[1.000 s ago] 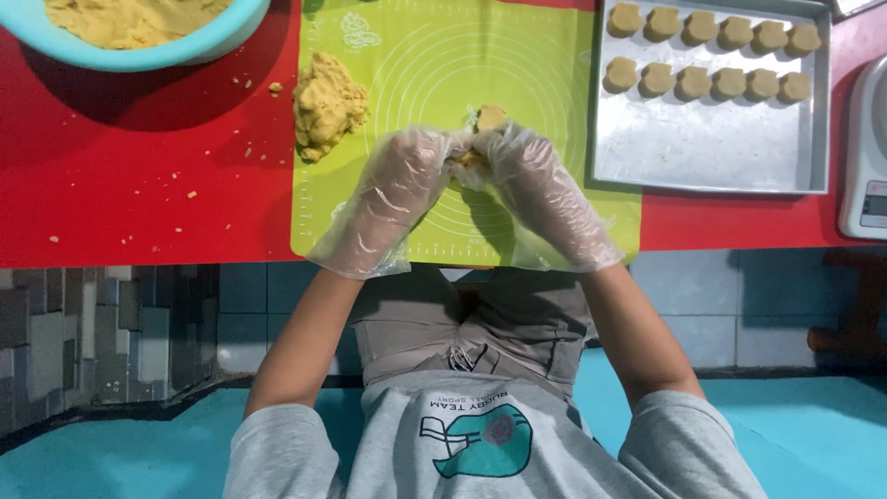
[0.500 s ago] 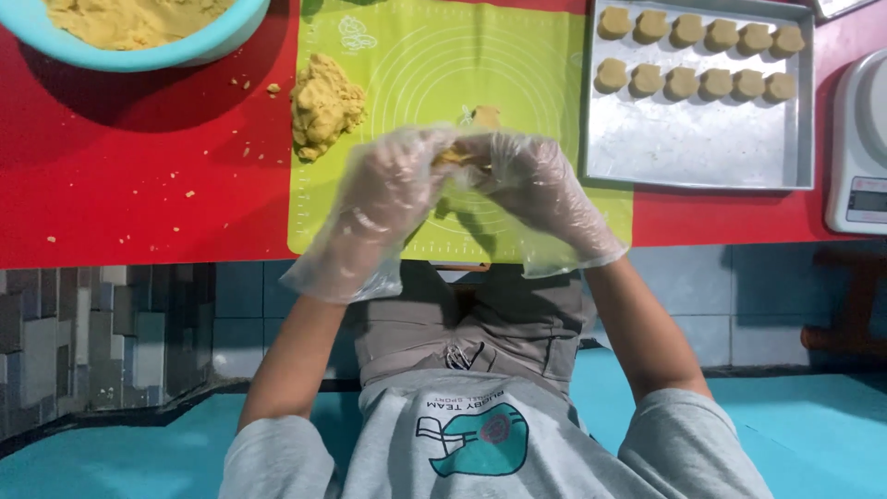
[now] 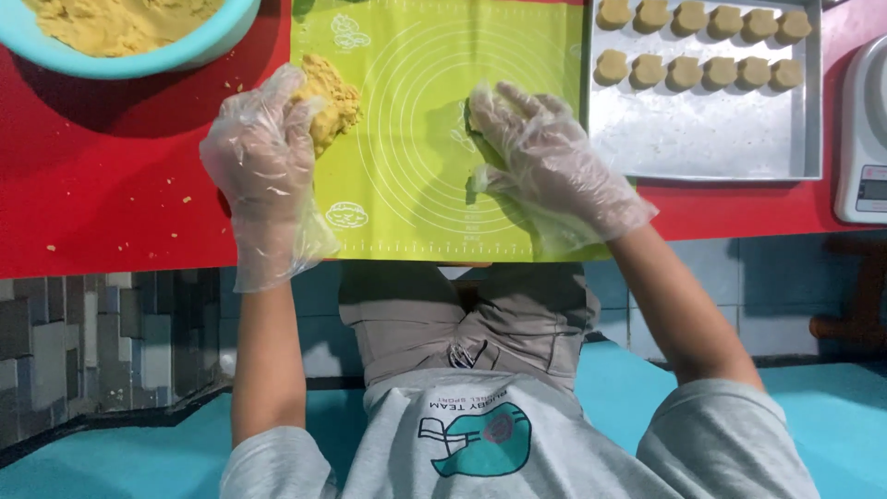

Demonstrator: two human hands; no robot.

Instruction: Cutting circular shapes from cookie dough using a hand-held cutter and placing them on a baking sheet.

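Observation:
Both my hands wear loose clear plastic gloves. My left hand [image 3: 263,157] reaches to the left edge of the green silicone mat [image 3: 434,55] and its fingers close on a crumbly yellow dough lump [image 3: 331,97]. My right hand [image 3: 540,157] lies flat on the mat's right side, fingers spread. Whether any dough sits under its palm is hidden. To the right of that hand, a metal baking tray [image 3: 711,139] holds two rows of shaped dough pieces [image 3: 688,69].
A light blue bowl [image 3: 176,57] of yellow dough stands at the top left on the red table [image 3: 102,185], with crumbs scattered beside it. A white kitchen scale [image 3: 864,139] is at the right edge. My torso and a blue floor fill the lower part.
My hands were together over the mat's middle, working a small dough piece. They have parted: the left went to the dough lump, the right came down flat on the mat.

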